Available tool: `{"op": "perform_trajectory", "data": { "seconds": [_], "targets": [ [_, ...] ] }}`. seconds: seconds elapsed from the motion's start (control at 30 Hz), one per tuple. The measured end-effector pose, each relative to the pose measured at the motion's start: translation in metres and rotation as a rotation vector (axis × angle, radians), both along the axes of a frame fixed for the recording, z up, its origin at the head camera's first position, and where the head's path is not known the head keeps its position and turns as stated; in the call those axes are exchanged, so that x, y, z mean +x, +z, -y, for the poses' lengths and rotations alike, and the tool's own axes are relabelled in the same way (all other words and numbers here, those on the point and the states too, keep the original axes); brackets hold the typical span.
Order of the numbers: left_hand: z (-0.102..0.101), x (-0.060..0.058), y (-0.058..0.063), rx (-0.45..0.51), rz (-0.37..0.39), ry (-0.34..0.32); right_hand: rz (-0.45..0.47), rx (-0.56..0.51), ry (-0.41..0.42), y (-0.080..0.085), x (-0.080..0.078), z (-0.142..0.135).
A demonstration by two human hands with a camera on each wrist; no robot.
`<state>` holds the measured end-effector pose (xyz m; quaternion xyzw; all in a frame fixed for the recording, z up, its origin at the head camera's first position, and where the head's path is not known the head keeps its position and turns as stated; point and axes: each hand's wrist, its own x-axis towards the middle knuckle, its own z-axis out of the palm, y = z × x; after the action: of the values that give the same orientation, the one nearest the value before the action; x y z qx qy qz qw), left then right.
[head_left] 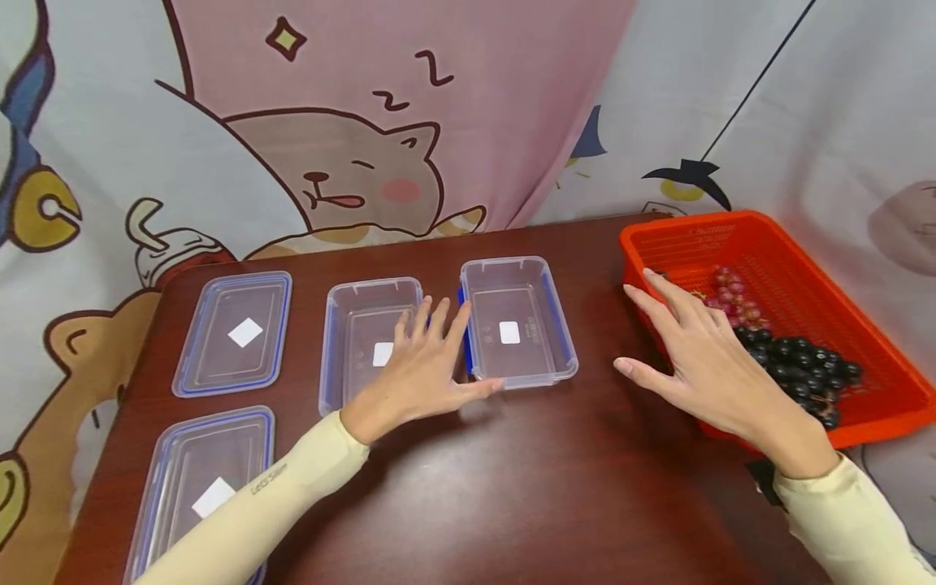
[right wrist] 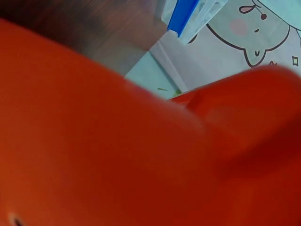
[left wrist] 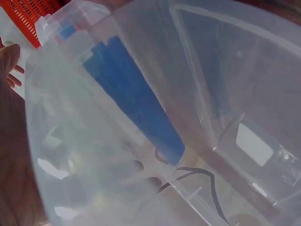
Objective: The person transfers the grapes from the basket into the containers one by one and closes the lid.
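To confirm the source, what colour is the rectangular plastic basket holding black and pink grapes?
The basket is orange-red; head view shows it best.

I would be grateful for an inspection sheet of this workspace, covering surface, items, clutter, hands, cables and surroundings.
Surface: glossy reddish-brown table.
Job's things: left clear container and right clear container, both without lids on; upper lid and lower lid, blue-edged, lying to their left; red plastic basket holding red grapes and black grapes.
Clutter: small dark object by the basket's near edge, unidentifiable.
Hands: left hand, fingers spread, over the gap between the containers, contact unclear; right hand, fingers spread, at the basket's left side, holding nothing.
Cables: nothing seen that is clearly a cable.
Surroundings: cartoon-printed curtain behind the table.
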<state>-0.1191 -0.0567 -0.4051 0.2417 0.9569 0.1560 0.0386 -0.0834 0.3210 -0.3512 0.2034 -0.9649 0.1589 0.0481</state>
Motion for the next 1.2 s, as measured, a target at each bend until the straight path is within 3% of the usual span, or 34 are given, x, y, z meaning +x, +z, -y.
{"op": "perform_trajectory", "data": {
  "seconds": [1.2],
  "targets": [
    [-0.008, -0.003, -0.014, -0.03, 0.014, 0.01, 0.071, -0.055, -0.115, -0.013, -0.003, -0.063]
  ]
}}
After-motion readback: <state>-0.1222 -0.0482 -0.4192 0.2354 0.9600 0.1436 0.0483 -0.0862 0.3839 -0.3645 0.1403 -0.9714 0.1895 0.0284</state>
